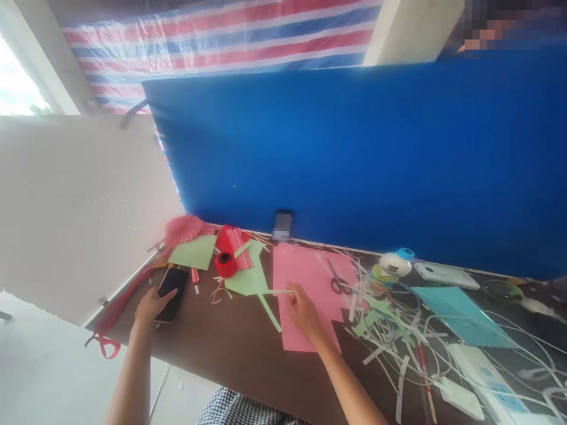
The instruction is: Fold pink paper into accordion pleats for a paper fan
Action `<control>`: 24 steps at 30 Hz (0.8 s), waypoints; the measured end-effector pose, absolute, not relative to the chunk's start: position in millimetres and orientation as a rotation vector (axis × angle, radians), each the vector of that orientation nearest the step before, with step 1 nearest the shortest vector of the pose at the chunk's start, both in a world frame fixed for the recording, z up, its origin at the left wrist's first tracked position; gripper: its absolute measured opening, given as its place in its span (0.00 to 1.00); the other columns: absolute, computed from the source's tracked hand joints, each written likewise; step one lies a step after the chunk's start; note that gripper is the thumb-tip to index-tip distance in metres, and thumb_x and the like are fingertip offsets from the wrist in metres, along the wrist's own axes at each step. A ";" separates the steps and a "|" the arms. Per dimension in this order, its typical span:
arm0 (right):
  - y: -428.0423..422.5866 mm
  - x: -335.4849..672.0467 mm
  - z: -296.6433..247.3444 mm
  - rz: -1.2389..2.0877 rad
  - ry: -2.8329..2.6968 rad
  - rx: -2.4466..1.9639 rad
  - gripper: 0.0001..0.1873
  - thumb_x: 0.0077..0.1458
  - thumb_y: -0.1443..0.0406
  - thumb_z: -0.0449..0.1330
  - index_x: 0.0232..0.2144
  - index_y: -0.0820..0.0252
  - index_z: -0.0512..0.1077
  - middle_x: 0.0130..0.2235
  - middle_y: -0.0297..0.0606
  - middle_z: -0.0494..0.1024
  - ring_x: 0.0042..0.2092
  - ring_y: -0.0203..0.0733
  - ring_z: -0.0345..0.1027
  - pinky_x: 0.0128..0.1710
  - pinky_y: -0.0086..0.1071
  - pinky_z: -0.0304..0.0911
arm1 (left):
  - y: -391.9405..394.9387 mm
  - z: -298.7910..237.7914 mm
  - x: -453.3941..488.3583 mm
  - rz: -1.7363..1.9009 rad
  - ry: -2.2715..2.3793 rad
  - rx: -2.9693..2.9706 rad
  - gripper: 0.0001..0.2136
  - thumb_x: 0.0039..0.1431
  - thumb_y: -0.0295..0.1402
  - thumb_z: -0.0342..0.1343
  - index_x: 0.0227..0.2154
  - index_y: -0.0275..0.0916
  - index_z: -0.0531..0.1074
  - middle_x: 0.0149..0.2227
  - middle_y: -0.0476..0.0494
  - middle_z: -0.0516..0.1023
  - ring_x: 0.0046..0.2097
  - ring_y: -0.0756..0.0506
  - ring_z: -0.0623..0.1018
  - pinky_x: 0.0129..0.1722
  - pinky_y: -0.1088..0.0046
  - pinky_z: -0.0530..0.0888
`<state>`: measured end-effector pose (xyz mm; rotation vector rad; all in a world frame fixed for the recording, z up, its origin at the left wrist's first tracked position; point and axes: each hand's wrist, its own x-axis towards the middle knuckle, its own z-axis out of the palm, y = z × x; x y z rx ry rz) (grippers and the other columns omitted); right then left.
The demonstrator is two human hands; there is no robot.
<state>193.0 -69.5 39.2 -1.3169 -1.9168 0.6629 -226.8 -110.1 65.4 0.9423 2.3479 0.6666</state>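
My left hand (150,305) rests on a black smartphone (173,291) lying near the left edge of the dark table (230,348), fingers bent over the screen. My right hand (301,310) lies on a pink paper sheet (305,277) and pinches the end of a thin pale paper strip (277,291). The strip reaches left toward a light green cut paper piece (252,280). Scissors (337,280) lie on the pink sheet, just right of my right hand.
Red thread spool (225,264), red pleated paper (234,239), a pink paper fan (183,229) and a green square (194,252) sit at the back left. Paper scraps, tape rolls (390,268), a teal sheet (456,313) and white cables clutter the right. A blue partition (354,159) stands behind.
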 end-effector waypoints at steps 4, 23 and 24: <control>-79.4 198.1 38.0 0.660 -1.811 -1.328 0.13 0.54 0.64 0.45 0.43 0.56 0.62 0.44 0.41 0.69 0.35 0.40 0.65 0.36 0.37 0.63 | -132.0 66.8 -213.9 1.186 1.964 0.805 0.25 0.36 0.47 0.60 0.36 0.34 0.69 0.29 0.42 0.76 0.32 0.40 0.76 0.28 0.67 0.72; -71.8 180.3 49.8 1.542 -1.267 -0.879 0.22 0.57 0.52 0.42 0.47 0.56 0.63 0.46 0.43 0.71 0.46 0.44 0.66 0.44 0.41 0.62 | -83.2 58.9 17.2 0.944 0.619 0.812 0.35 0.42 0.28 0.59 0.55 0.47 0.54 0.49 0.41 0.69 0.43 0.42 0.74 0.40 0.61 0.72; -70.9 182.3 49.2 1.506 -1.283 -0.881 0.22 0.56 0.53 0.45 0.48 0.56 0.62 0.47 0.42 0.70 0.47 0.44 0.65 0.45 0.41 0.61 | -77.3 52.9 23.6 0.897 0.564 0.820 0.36 0.41 0.26 0.59 0.55 0.48 0.53 0.50 0.41 0.67 0.44 0.41 0.73 0.41 0.59 0.72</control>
